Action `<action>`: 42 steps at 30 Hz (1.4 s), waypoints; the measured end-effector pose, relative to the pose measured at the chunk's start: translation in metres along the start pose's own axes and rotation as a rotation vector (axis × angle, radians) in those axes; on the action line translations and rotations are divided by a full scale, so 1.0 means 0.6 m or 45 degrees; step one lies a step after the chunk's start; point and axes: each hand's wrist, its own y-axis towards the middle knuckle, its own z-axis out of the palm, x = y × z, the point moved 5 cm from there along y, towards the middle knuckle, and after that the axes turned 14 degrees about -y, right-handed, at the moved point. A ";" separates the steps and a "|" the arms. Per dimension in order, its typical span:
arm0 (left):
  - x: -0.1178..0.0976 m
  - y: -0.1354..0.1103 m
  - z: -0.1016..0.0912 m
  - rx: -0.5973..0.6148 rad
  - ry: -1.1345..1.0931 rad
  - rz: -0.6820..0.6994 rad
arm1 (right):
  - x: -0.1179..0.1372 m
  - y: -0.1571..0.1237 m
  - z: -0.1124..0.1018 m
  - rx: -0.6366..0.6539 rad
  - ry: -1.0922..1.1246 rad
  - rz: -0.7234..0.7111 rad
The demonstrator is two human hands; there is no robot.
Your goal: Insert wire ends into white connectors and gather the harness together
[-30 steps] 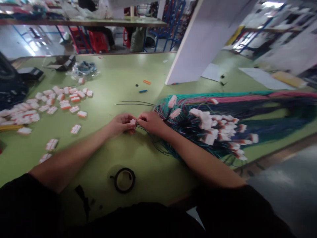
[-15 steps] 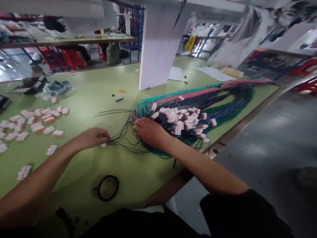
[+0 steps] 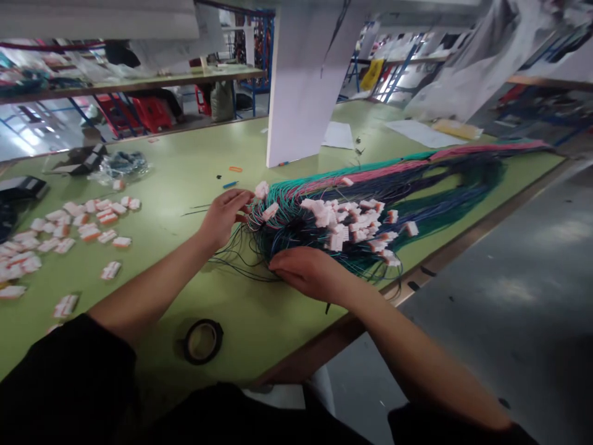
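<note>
A large bundle of thin green, pink and dark wires (image 3: pixel 393 176) lies across the table, with many white plug connectors (image 3: pixel 340 238) heaped on it. At the bundle's left end my left hand (image 3: pixel 225 216) has its fingers closed round some wires. Two white connectors (image 3: pixel 270 212) sit just beside its fingertips. My right hand (image 3: pixel 317 272) lies low over the near side of the bundle, fingers together and tips pinched on dark wires. Loose dark wire ends (image 3: pixel 231 259) trail on the table between the hands.
Loose white-and-orange connectors (image 3: pixel 90 228) are scattered on the left of the green table. A roll of black tape (image 3: pixel 202 342) lies near the front. A white upright panel (image 3: pixel 301 93) stands behind; papers (image 3: pixel 412 133) and a plastic bag (image 3: pixel 123 165) lie farther back.
My left hand has moved right and up from the loose wire ends to the bundle's left end. Two connectors there have shifted left. My right hand has slid nearer along the bundle.
</note>
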 end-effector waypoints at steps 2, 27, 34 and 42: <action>0.009 -0.002 -0.003 0.001 -0.068 -0.068 | -0.028 -0.005 -0.016 -0.132 0.076 0.231; -0.003 -0.006 -0.060 0.350 -0.461 -0.322 | -0.058 0.137 0.027 -0.319 0.340 0.496; -0.008 -0.008 -0.055 0.227 -0.347 -0.234 | -0.125 0.045 -0.112 -0.550 -0.130 0.952; -0.015 -0.018 -0.041 0.046 0.074 0.057 | -0.174 0.014 -0.099 0.080 -0.122 0.776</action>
